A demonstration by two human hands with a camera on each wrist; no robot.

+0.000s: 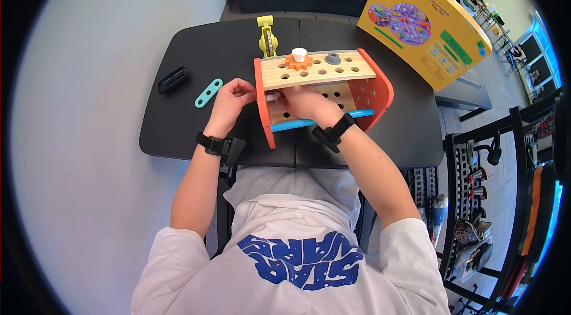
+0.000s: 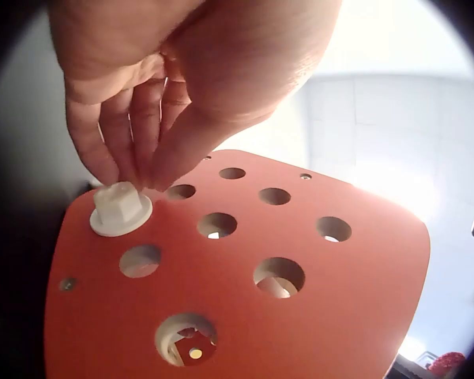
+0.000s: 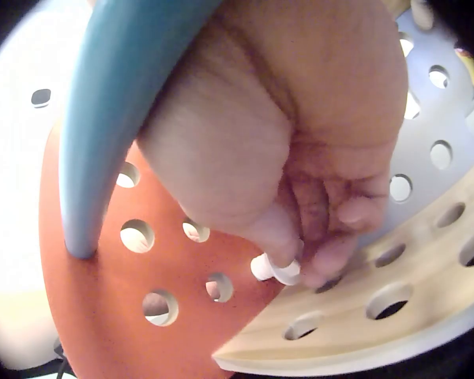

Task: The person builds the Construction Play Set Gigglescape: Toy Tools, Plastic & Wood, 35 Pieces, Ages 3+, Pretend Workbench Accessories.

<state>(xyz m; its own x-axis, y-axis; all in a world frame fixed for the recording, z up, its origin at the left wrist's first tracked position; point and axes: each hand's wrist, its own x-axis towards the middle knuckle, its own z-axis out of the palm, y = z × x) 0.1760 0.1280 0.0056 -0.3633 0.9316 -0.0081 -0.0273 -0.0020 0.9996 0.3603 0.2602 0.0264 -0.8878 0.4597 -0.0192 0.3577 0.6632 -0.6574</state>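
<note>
A toy workbench with red side panels (image 1: 380,90) and a holed wooden top (image 1: 272,81) stands on the table. From outside its left panel, my left hand (image 1: 229,105) pinches at a white bolt head (image 2: 120,207), fingertips and thumb right at its edge. The bolt head sits against the red panel (image 2: 245,316). My right hand (image 1: 310,104) reaches inside, under the top. Its thumb and fingers pinch a white nut (image 3: 287,274) by the white bolt shaft (image 3: 261,267) at the panel's inner face. A blue bar (image 3: 114,118) runs beside the right hand.
On the wooden top sit an orange gear (image 1: 292,64) with a white cap (image 1: 299,53) and a grey piece (image 1: 332,59). A yellow-green toy (image 1: 267,39) stands behind. Left lie a teal holed strip (image 1: 209,93) and a black case (image 1: 172,80). A yellow box (image 1: 431,14) is at back right.
</note>
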